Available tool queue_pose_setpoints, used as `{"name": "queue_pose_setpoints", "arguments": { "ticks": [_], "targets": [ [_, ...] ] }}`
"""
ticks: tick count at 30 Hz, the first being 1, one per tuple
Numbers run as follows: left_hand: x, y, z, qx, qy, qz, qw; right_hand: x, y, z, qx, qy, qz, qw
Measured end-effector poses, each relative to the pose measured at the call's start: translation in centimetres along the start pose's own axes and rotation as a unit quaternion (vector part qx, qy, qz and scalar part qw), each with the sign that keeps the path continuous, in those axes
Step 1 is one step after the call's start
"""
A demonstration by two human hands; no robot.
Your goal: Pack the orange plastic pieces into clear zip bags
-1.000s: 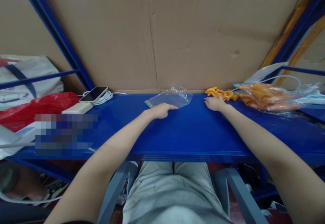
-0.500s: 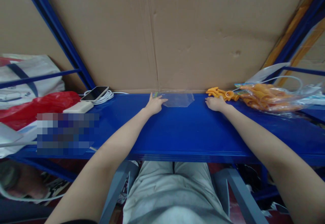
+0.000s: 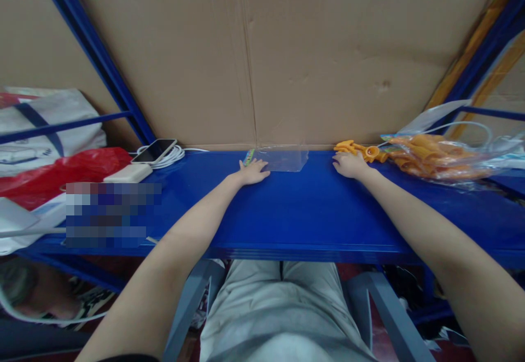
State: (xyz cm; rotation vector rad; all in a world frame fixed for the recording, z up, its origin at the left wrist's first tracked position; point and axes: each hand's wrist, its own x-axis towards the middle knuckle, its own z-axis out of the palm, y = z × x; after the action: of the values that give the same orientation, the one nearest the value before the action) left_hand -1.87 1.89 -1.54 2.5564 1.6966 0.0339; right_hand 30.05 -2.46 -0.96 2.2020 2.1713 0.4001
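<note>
A clear plastic bag [image 3: 287,159] with a coloured strip at its left end lies flat at the back of the blue table [image 3: 303,209]. My left hand [image 3: 253,173] rests on the bag's left part, fingers spread and pointing right. Beside the loose orange plastic pieces [image 3: 371,153], my right hand [image 3: 348,165] lies on the table with its fingers stretched out. It partly covers these pieces, whose exact kind I cannot make out. Nothing shows in the grasp of either hand.
At the right, a clear bag of orange pieces [image 3: 435,157] lies on the table. To the left are a phone [image 3: 155,151] on a coiled white cable [image 3: 174,157], a white box [image 3: 128,174] and a red plastic bag [image 3: 82,170]. Cardboard [image 3: 287,66] stands behind.
My left hand has turned flatter onto the bag, and more of the coloured strip shows. The bag has shifted slightly left. My right hand has barely moved.
</note>
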Motion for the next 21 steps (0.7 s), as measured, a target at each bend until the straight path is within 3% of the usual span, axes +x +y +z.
{"name": "queue_pose_setpoints", "arguments": {
  "ticks": [5,7,10,14,21],
  "targets": [
    [-0.1,-0.1,0.0,-0.002,0.004,0.025,1.0,-0.4,0.2,-0.8,-0.011,0.083,0.091,0.992],
    [0.0,-0.2,0.0,-0.001,0.006,0.042,0.999,-0.4,0.4,-1.0,-0.01,0.078,0.133,0.988],
    [0.3,-0.5,0.3,-0.006,0.008,0.084,0.996,-0.3,0.8,-0.9,0.018,0.023,0.174,0.984],
    [0.6,-0.7,0.4,-0.011,0.002,0.1,0.995,0.0,1.3,-0.5,0.069,-0.029,0.184,0.98],
    [0.7,-1.1,0.5,-0.01,-0.017,0.109,0.994,0.2,1.1,-0.5,0.104,0.031,0.158,0.982]
  ]
}}
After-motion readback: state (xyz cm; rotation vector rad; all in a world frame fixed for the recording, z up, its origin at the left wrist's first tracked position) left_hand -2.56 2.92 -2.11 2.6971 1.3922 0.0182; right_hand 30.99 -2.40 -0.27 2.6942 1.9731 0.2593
